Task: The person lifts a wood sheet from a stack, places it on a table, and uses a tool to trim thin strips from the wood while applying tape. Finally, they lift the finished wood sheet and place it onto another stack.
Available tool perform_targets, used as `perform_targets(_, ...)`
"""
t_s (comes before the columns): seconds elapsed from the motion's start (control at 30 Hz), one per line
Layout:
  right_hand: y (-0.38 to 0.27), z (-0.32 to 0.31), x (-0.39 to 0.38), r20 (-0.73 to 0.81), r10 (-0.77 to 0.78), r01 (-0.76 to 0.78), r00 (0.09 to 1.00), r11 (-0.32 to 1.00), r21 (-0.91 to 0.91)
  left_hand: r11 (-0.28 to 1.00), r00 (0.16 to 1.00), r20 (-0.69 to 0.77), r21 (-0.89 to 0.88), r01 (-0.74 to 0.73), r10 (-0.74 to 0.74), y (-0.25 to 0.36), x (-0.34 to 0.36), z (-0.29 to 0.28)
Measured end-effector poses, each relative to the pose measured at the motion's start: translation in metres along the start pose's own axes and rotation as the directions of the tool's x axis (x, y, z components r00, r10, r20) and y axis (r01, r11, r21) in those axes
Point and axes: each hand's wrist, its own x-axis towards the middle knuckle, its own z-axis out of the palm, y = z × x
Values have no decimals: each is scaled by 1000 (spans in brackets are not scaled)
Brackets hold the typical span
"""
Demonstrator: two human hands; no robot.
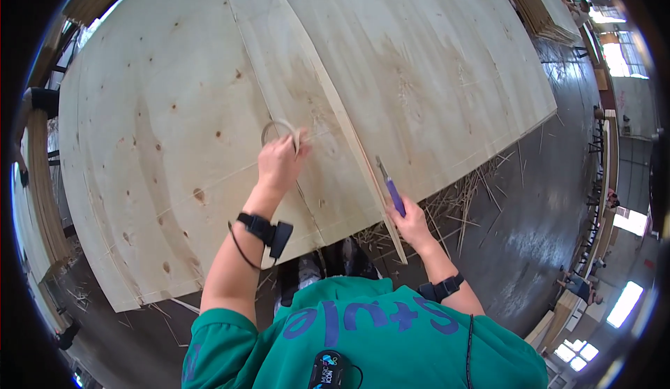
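Note:
My left hand [278, 165] is closed on a tan ring that looks like a roll of tape [266, 132], held over the pale wood sheet. In my right hand [414, 227], near the sheet's front edge, is a knife with a purple handle [395, 197], its thin tip pointing away from me. A long, narrow wood strip [340, 115] lies across the sheet between my hands, its near end reaching past the edge. My right fingers are beside this strip; I cannot tell whether they grip it too. The big plywood sheet [174, 120] shows dark knots and a long seam.
Thin wood scraps [466, 197] litter the dark floor [520, 239] beyond the sheet's front edge. Stacked boards [536, 5] stand at the far right, with another stack [45, 200] along the left. Other people are at the left and right rims.

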Motion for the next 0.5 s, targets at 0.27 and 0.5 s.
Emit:
perform_targets(0.27,-77,35,130,-123,-300,293,946,954,-69,958,990,38,248,-144,139,-19,148,3)
perform_targets(0.5,-124,55,214,-49,-236,214,970,936,-280,927,970,234,345,-144,63,-28,211,8)
